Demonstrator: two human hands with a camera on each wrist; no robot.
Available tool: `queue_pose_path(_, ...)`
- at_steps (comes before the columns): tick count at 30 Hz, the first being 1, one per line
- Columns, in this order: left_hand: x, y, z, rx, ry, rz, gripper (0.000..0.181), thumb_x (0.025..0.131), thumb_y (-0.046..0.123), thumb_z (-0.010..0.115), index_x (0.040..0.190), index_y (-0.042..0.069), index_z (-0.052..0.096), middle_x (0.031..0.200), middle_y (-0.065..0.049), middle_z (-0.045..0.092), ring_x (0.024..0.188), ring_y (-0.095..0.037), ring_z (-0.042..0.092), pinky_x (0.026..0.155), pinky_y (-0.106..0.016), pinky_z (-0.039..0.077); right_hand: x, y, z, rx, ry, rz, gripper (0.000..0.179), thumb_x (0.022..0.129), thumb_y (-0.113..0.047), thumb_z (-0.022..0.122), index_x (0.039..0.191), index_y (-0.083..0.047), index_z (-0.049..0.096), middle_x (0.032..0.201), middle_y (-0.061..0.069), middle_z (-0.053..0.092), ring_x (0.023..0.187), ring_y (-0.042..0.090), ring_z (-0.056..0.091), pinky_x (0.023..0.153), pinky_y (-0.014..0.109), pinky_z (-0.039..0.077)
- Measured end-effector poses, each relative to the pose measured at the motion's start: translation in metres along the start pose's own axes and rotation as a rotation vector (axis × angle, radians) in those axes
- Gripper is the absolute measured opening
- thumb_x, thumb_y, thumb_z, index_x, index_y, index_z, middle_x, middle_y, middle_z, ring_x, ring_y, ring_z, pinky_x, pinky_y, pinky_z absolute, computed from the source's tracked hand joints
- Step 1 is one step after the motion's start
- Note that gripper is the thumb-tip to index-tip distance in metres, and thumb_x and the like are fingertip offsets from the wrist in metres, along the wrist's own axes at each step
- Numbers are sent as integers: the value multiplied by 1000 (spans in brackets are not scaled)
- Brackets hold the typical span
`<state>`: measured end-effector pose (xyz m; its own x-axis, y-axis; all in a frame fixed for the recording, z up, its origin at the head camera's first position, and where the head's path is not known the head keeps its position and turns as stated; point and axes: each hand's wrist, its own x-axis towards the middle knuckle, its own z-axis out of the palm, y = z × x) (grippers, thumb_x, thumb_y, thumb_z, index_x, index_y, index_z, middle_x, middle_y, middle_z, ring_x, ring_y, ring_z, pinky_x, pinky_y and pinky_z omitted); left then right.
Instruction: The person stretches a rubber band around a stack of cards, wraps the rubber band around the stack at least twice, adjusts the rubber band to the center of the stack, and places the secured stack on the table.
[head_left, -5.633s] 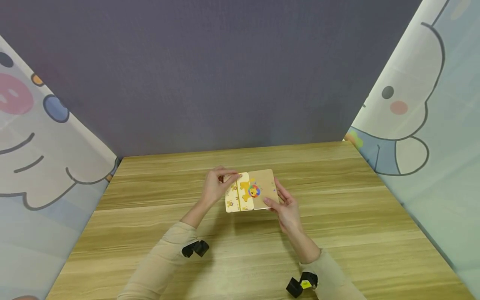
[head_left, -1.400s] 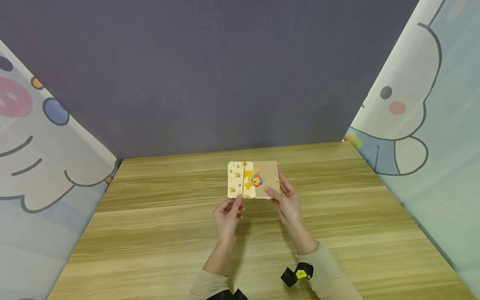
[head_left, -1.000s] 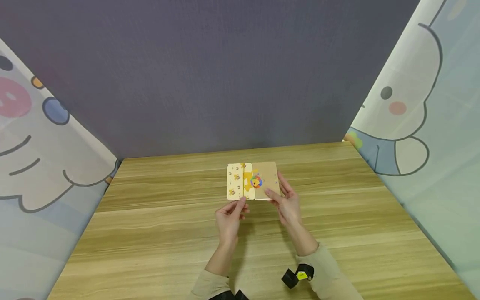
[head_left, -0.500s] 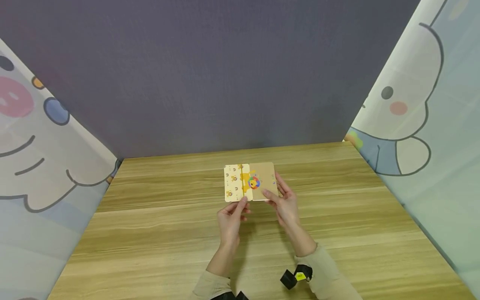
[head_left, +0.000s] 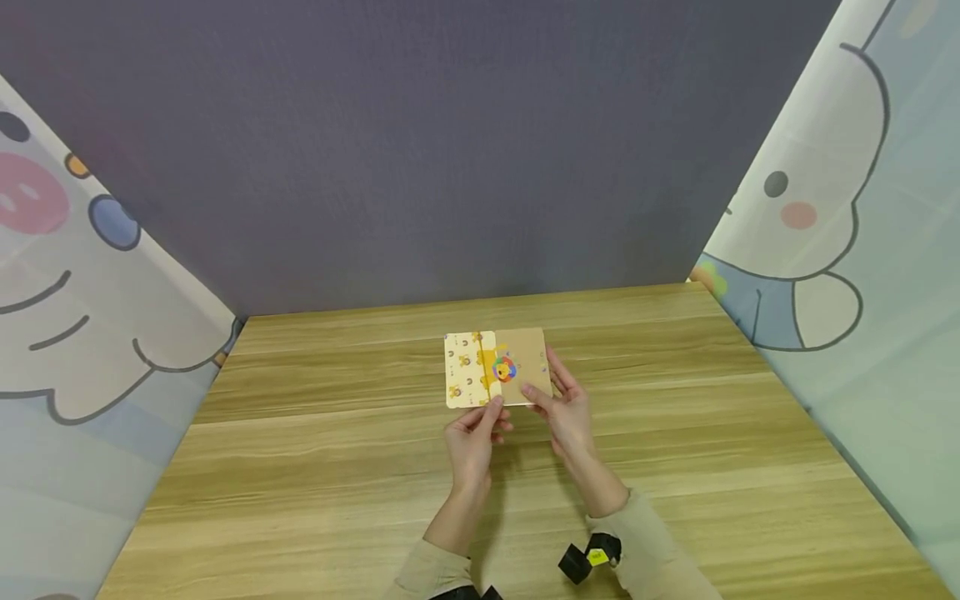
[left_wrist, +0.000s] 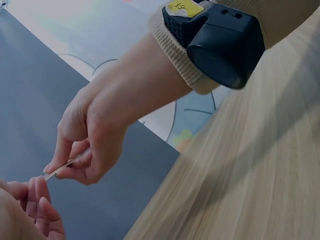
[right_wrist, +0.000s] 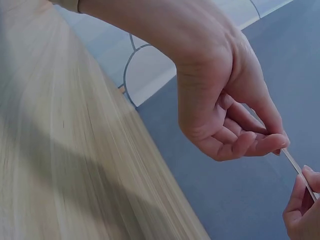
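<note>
In the head view a small thin notebook (head_left: 531, 354) lies opened out above the table, its brown half with a colourful lion on the right. The cream left half carries small animal prints, crossed by a narrow yellow band (head_left: 482, 358). My left hand (head_left: 470, 446) pinches the near edge at the band, thumb on top. My right hand (head_left: 572, 421) grips the brown half's right side, thumb on its face. Both wrist views show the notebook only edge-on, as a thin strip (right_wrist: 294, 164) between the hands. The fingers under it are largely hidden.
A wood-grain table (head_left: 300, 467) extends under both arms. Behind it rises a dark grey panel (head_left: 465, 150), with cartoon-printed curtains (head_left: 810, 250) at the sides. Black camera mounts (head_left: 588, 558) sit on the sleeves.
Earlier the left hand was at the notebook's upper left; it is now at the near edge. The yellow band has shifted right across the cream half. The notebook has drifted slightly left and nearer.
</note>
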<state>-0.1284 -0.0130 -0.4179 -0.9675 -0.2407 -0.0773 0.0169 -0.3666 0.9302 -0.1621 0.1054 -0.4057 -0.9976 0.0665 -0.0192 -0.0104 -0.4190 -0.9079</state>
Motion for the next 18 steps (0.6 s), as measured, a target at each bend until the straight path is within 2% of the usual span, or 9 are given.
queue_pose_path(6, 3, 1, -5, -9, 1, -40, 26, 81, 16, 65, 84, -9, 64, 69, -8, 65, 54, -14, 60, 45, -17, 42, 2, 0, 1, -4, 24, 7, 65, 76, 12, 61, 133, -10, 40, 113, 10, 49, 76, 10, 59, 55, 17, 47)
queue_pose_path(10, 5, 2, -9, -19, 21, -37, 18, 82, 16, 65, 76, -1, 66, 69, -9, 64, 53, -12, 58, 46, -17, 43, 3, -1, 0, 9, 17, 11, 64, 77, 13, 59, 133, -10, 39, 107, 7, 53, 72, 10, 59, 55, 17, 47)
queue_pose_path(15, 5, 3, -10, -26, 51, -22, 25, 82, 15, 65, 79, -10, 63, 67, -9, 63, 51, -13, 58, 44, -17, 43, 2, 0, 1, 9, 21, 1, 64, 77, 14, 59, 133, -10, 40, 103, 6, 55, 71, 11, 59, 55, 17, 48)
queue_pose_path(18, 4, 3, -9, -12, 37, -23, 28, 80, 16, 67, 79, -12, 62, 65, -9, 63, 51, -13, 58, 44, -17, 43, 1, 2, 2, -11, 17, 0, 64, 77, 12, 60, 134, -10, 39, 108, 9, 53, 74, 12, 60, 55, 17, 48)
